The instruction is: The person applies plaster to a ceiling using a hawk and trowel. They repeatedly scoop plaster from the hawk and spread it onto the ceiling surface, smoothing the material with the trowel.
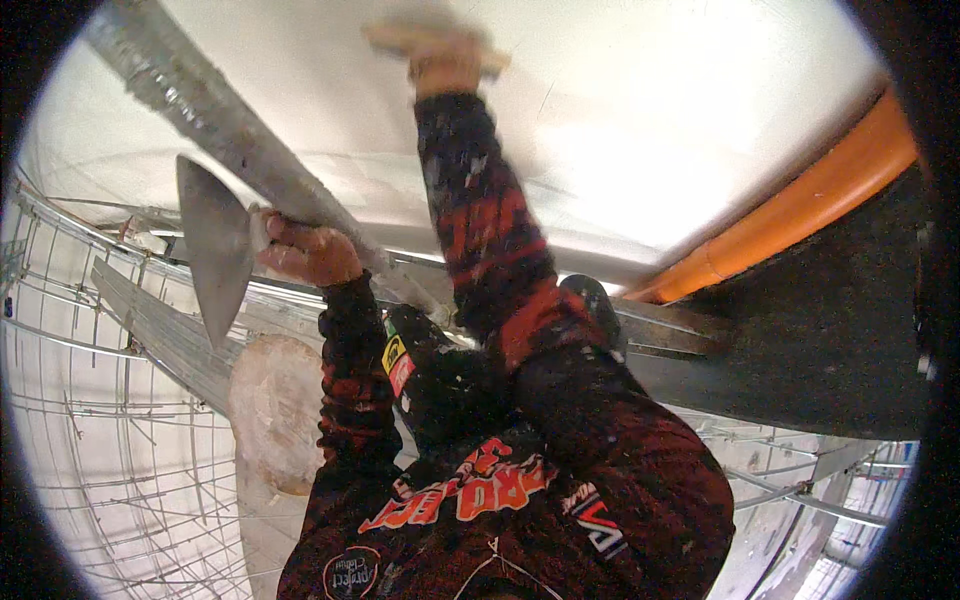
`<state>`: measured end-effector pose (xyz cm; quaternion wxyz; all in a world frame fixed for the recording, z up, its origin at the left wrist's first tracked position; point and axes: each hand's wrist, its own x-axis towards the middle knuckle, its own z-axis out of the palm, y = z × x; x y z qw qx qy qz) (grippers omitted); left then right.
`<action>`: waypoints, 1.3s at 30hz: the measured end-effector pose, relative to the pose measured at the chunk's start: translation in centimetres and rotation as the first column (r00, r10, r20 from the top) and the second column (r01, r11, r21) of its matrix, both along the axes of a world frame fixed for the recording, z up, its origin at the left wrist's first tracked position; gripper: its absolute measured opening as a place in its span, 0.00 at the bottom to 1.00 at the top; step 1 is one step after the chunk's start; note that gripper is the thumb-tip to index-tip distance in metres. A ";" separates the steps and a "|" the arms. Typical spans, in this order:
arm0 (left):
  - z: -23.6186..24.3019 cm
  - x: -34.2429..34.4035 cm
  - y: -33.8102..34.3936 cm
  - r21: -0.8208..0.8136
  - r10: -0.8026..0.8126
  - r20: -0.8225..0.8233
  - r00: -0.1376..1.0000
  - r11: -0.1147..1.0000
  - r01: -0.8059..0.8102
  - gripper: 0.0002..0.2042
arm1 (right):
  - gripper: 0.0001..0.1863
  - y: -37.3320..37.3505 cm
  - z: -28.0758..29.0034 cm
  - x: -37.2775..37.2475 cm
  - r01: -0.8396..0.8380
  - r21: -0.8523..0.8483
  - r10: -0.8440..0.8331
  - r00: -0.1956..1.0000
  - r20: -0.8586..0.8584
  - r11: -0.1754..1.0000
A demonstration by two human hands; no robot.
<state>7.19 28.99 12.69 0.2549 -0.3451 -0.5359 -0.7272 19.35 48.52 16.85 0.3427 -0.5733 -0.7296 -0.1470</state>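
My left hand [312,252] is closed round the handle of a trowel [215,245]. Its grey metal blade stands out to the left, tapering to points at top and bottom. Stretched up and away from me, my right arm reaches a broad white surface [600,110]. There my right hand [447,68] grips a flat tan float [400,40], blurred by motion. The float seems to lie on the white surface, though its contact side is hidden. Dark red and black sleeves, specked with white, cover both arms.
A long grey bar [225,125], crusted with plaster, slants past my left hand. An orange pipe [800,210] curves along the right, beside a dark panel [800,330]. Scaffolding tubes [110,400] fill the left side. A round plaster-smeared surface [280,415] lies below my left forearm.
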 end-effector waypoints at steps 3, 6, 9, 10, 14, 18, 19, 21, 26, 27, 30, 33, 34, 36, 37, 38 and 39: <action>0.7 0.2 -0.5 0.032 -0.065 0.044 0.997 0.997 0.063 0.26 | 0.16 -0.8 5.6 2.8 -0.097 0.148 0.122 0.978 -0.169 0.984; 0.2 0.1 -1.0 0.030 -0.133 0.190 0.973 0.991 0.129 0.26 | 0.18 -3.7 7.1 6.4 -0.110 0.396 0.248 0.915 -0.318 0.912; -0.5 -0.1 -0.8 0.086 -0.155 0.192 0.969 0.986 0.141 0.26 | 0.21 -7.7 2.5 9.7 -0.001 0.552 0.294 0.848 -0.441 0.834; -0.6 -0.2 -0.6 0.095 -0.137 0.102 0.985 0.987 0.127 0.26 | 0.22 -9.1 -0.8 10.5 0.104 0.552 0.218 0.846 -0.486 0.827; -0.7 -0.5 -1.0 -0.079 0.002 -0.099 0.995 0.997 -0.010 0.24 | 0.26 -12.7 -19.8 11.2 0.013 0.115 0.058 0.802 -0.595 0.993; -0.6 -0.8 -2.1 -0.093 0.367 -0.388 0.845 0.897 -0.432 0.19 | 0.24 -11.6 -36.8 8.5 -0.093 -0.403 -0.142 0.846 -0.515 0.910; -0.3 -1.1 -2.4 -0.105 0.454 -0.473 0.755 0.822 -0.560 0.21 | 0.25 -10.7 -39.3 7.3 -0.102 -0.461 -0.136 0.880 -0.455 0.881; 0.2 -1.1 -2.4 -0.064 0.505 -0.529 0.682 0.778 -0.625 0.23 | 0.27 -8.3 -42.3 4.7 -0.125 -0.553 -0.153 0.890 -0.430 0.824; 2.0 0.7 -1.6 0.001 0.562 -0.797 0.221 0.366 -0.930 0.21 | 0.28 -3.7 -44.3 0.7 -0.093 -0.734 -0.277 0.888 -0.366 0.673; 2.2 0.9 -1.5 -0.015 0.555 -0.755 0.349 0.518 -0.855 0.19 | 0.24 -3.1 -44.6 0.6 -0.231 -0.788 -0.304 0.831 -0.465 0.571; 1.8 1.0 -2.0 -0.045 0.500 -0.845 0.192 0.291 -0.956 0.18 | 0.20 -1.6 -45.6 1.0 -0.186 -0.731 -0.257 0.856 -0.449 0.656; -0.3 -0.4 -2.7 -0.174 0.568 -0.727 0.386 0.391 -0.904 0.19 | 0.21 -0.2 -44.9 1.5 -0.113 -0.620 -0.166 0.913 -0.374 0.776; -1.2 -1.1 -2.9 -0.070 0.554 -0.772 0.311 0.412 -0.909 0.18 | 0.23 0.1 -43.8 1.6 0.003 -0.452 -0.111 0.971 -0.213 0.892; -2.6 -2.3 -3.0 0.028 0.552 -0.815 0.176 0.341 -0.940 0.15 | 0.31 0.7 -39.6 2.0 -0.087 -0.735 -0.252 0.907 -0.338 0.672; -3.0 -2.7 -2.7 -0.190 0.588 -0.634 0.502 0.511 -0.838 0.19 | 0.32 0.7 -36.6 2.4 -0.161 -0.758 -0.282 0.863 -0.418 0.632; -3.4 -3.1 -2.2 -0.320 0.531 -0.354 0.770 0.705 -0.633 0.23 | 0.33 0.6 -33.1 2.8 -0.232 -0.755 -0.312 0.807 -0.501 0.614; -3.4 -3.2 -1.7 -0.316 0.356 -0.089 0.930 0.875 -0.366 0.25 | 0.31 0.4 -29.4 3.3 -0.136 -0.685 -0.197 0.902 -0.385 0.716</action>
